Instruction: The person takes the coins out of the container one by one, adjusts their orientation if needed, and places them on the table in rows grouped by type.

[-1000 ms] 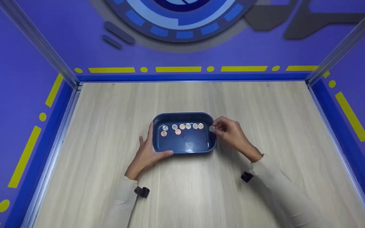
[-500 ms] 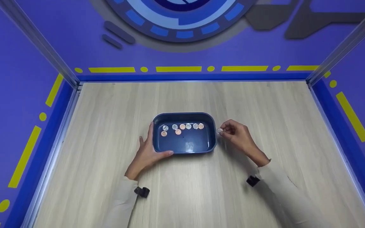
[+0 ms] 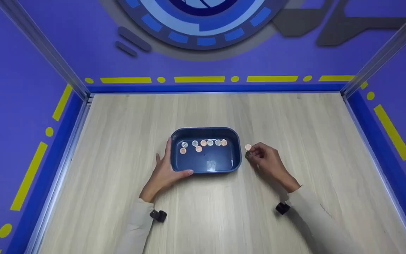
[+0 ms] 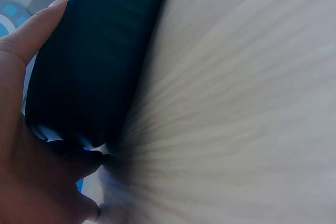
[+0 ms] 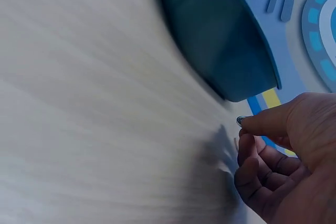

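A dark blue rectangular tray stands on the table with several silver and copper-coloured coins lying flat toward its far side. My left hand holds the tray's near left corner, thumb along the front wall and fingers against the left end. Just outside the right end, my right hand pinches a coin between thumb and forefinger, low over the table. That coin looks dark in the head view. Beyond those fingertips a copper-coloured coin lies on the wood.
The light wooden table is bounded by purple-blue walls with yellow markings at the back and both sides. Metal profiles run along the wall corners. Small black devices sit at both wrists.
From the tray's right rim my right hand has moved right, then nearer the body, with a coin in its fingertips. The copper-coloured coin on the table now shows. The left hand keeps its place.
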The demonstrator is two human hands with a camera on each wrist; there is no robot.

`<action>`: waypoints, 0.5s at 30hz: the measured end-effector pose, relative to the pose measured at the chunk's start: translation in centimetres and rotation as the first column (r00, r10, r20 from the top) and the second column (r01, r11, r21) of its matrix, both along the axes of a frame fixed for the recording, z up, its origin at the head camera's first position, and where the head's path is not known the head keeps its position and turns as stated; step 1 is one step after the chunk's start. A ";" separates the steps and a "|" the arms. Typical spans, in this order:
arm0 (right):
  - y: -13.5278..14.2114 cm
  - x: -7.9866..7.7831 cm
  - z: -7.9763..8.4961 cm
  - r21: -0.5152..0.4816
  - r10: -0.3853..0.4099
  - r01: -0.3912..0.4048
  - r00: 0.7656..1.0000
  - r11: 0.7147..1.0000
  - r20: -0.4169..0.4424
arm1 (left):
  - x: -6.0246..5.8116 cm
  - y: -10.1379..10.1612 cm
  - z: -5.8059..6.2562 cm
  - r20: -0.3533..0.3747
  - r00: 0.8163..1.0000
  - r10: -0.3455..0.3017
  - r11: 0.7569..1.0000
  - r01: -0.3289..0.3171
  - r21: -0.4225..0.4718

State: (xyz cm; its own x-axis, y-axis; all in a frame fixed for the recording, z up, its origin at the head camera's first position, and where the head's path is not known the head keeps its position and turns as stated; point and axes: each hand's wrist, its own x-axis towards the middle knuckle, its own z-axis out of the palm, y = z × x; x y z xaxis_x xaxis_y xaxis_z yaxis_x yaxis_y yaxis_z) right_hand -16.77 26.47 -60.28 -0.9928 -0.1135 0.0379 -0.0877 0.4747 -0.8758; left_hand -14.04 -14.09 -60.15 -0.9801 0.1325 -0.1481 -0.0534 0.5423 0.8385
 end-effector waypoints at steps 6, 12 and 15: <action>0.0 0.2 -0.7 0.028 -0.043 0.043 0.999 0.999 -0.010 | -0.1 -0.1 -0.2 0.006 1.000 0.002 1.000 -0.002 0.002; -0.4 0.2 -1.2 0.068 -0.064 0.068 0.996 0.995 -0.056 | 0.0 0.0 0.0 0.024 1.000 0.014 1.000 -0.014 -0.007; -0.5 0.2 -1.4 0.087 -0.073 0.080 0.994 0.993 -0.081 | 0.0 0.0 0.0 0.029 0.999 0.016 1.000 -0.015 -0.009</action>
